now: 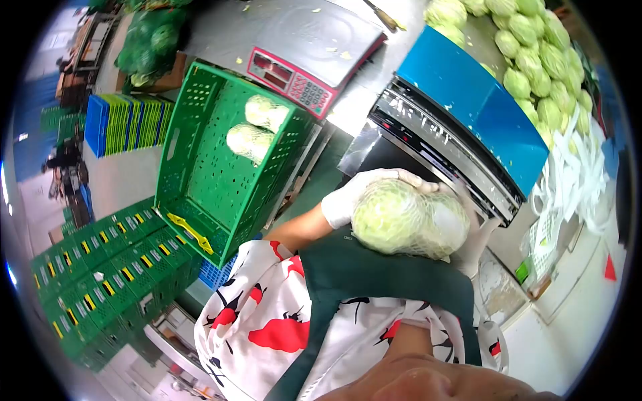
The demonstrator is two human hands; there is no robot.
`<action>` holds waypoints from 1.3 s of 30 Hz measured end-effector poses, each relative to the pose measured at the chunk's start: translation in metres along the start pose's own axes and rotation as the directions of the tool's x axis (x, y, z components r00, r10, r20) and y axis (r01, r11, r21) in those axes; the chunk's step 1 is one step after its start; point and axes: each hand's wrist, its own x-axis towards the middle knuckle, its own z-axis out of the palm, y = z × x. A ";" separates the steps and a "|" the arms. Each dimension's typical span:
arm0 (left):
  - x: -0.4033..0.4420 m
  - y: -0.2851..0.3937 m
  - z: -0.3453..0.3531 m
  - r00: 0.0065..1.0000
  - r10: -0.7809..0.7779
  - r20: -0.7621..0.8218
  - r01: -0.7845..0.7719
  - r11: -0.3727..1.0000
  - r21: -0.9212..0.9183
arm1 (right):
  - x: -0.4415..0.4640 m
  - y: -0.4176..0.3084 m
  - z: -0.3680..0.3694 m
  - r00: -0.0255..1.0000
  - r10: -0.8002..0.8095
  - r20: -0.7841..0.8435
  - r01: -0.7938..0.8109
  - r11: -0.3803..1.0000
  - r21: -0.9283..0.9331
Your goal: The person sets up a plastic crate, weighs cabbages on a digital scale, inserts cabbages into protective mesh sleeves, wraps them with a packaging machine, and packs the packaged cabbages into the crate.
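Note:
Both hands wear white gloves and hold a netted pack of two pale green cabbages [409,219] close to the dark green apron. My left hand [364,190] curves over the pack's far left side. On the right side, my right hand [471,244] presses against the pack, its fingers partly hidden behind it. Just beyond the hands stands a blue and steel machine [471,100]. A green crate [214,154] to the left holds more netted cabbages [251,142].
A red-edged scale [294,83] stands behind the crate. Loose cabbages [535,60] are piled at the back right, above white netting strips [574,167]. Stacked green crates [114,267] fill the lower left; blue and yellow-green crates [127,123] stand farther back.

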 end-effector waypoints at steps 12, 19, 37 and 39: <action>-0.130 0.072 0.005 0.181 0.838 -0.515 -0.663 0.491 0.565 | 0.108 0.094 0.131 0.731 0.153 0.665 0.621 0.254 -0.741; -0.310 0.134 -0.195 0.098 0.761 -0.641 -0.503 0.594 0.628 | 0.120 0.081 0.089 0.923 0.097 0.372 0.287 0.470 -0.835; -0.048 0.225 -0.072 0.187 0.977 -0.105 0.324 0.040 0.945 | 0.108 -0.186 -0.092 0.616 -0.787 -0.035 0.066 0.096 -0.993; 0.064 0.237 -0.045 0.484 0.873 -0.068 0.112 0.016 0.994 | 0.135 -0.247 -0.169 0.467 -0.883 -0.041 -0.143 -0.030 -0.989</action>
